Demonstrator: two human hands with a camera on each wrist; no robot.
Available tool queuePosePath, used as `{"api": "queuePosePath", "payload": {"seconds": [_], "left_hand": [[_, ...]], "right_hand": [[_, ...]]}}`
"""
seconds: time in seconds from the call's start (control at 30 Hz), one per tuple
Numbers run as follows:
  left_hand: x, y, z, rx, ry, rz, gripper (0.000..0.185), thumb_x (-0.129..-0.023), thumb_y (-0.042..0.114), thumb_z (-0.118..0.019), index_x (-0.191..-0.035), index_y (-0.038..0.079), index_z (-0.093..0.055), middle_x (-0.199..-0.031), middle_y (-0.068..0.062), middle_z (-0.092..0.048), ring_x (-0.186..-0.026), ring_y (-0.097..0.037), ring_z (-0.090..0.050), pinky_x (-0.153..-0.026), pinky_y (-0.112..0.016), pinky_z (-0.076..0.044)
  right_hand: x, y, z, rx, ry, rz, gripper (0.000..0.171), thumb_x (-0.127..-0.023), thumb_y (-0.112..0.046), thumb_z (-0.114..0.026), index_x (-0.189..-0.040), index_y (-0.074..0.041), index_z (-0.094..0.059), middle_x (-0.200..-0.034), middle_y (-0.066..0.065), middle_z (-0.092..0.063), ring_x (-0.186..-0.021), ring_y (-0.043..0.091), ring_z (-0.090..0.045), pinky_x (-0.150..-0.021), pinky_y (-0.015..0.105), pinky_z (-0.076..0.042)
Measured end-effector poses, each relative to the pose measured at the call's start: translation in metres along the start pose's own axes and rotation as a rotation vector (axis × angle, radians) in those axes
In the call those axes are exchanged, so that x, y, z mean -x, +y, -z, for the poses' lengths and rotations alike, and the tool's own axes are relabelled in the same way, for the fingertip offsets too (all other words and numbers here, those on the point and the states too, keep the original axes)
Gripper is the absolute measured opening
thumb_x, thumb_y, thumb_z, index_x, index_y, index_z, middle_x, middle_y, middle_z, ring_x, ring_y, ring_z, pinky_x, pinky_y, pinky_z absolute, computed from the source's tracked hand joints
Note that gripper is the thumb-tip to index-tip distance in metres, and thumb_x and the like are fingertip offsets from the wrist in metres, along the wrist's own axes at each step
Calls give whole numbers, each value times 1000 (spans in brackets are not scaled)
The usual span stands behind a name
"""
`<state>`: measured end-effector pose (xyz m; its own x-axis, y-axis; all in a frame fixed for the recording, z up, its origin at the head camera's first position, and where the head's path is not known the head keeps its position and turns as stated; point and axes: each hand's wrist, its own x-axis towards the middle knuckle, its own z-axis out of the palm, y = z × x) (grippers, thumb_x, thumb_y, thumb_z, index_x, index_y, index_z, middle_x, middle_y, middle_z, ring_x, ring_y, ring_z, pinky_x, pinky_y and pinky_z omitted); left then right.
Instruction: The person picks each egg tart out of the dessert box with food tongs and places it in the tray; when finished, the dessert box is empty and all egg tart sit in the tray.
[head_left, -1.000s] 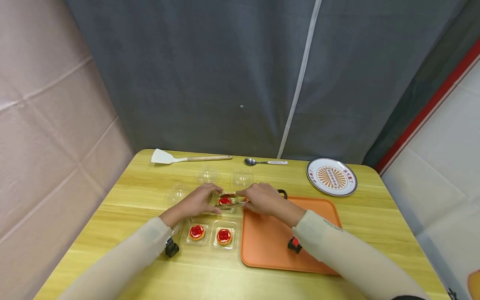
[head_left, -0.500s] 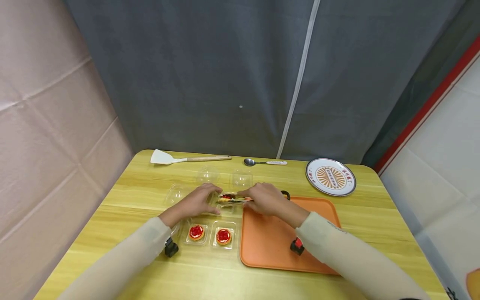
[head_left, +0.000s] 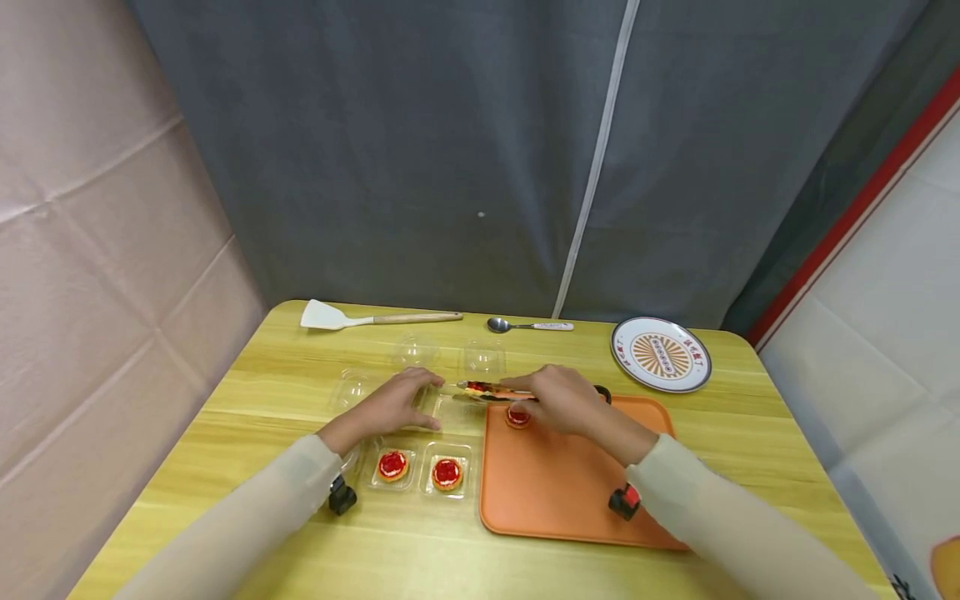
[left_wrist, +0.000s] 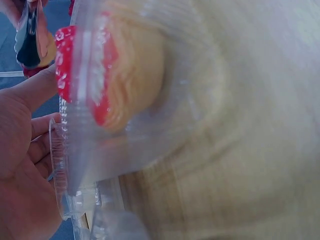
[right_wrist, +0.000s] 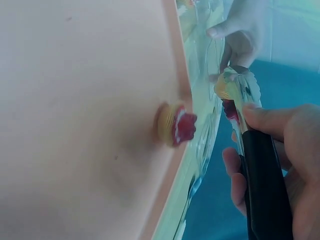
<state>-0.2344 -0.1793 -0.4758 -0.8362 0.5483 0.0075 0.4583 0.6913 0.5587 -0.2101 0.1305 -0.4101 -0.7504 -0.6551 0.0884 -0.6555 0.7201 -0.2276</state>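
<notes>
White spatula [head_left: 375, 319], spoon [head_left: 543, 326] and plate [head_left: 663, 355] beyond containers [head_left: 467, 455] and tray [head_left: 555, 496].

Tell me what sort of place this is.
Probably a makeshift, staged food-handling station rather than a real kitchen: a dark grey curtain hangs right behind the wood-patterned table, which is laid with a white-headed spatula and an orange tray.

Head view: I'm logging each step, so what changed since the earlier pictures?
The right hand moved right with the tongs, which now hold the tart lifted out of its container; another tart on the tray came into view. The left hand, two nearer tarts, spatula, spoon and plate stayed put.
</notes>
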Motion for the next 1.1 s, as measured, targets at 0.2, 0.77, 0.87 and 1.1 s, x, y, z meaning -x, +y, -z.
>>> {"api": "queuePosePath", "payload": {"seconds": [0.2, 0.77, 0.87, 1.1], "left_hand": [[-1, -1, 0, -8, 7, -11, 72, -73, 34, -86, -132, 5, -57, -130, -6, -57, -125, -25, -48, -108, -45, -39], [0, -4, -1, -5, -4, -3, 73, -73, 37, -86, -133, 6, -56, -130, -5, -56, -126, -25, -48, -108, -44, -39], [0, -4, -1, -4, -3, -5, 73, -73, 37, -85, -133, 6, -57, -130, -5, -57, -125, -25, -48, -108, -45, -40], [-1, -5, -1, -12, 0, -20, 73, -73, 38, -85, -132, 6, -57, -128, -4, -57, -124, -24, -49, -107, -44, -40]], "right_hand": [[21, 16, 5, -3, 27, -38, 39, -90, -28, -72, -129, -25, -66, -86, -4, -74, -54, 3, -49, -54, 25, -42], [77, 52, 3, -28, 117, -136, 41, -86, -22, -76, -126, -23, -69, -68, -12, -60, -50, 4, -32, -45, 22, -27], [84, 57, 1, -2, 149, -142, 41, -84, -23, -78, -124, -23, -69, -71, -11, -63, -50, 3, -32, -46, 21, -27], [96, 64, -6, 42, 120, -178, 41, -85, -26, -77, -126, -21, -69, -75, -3, -68, -51, 5, -33, -45, 22, -25]]}}
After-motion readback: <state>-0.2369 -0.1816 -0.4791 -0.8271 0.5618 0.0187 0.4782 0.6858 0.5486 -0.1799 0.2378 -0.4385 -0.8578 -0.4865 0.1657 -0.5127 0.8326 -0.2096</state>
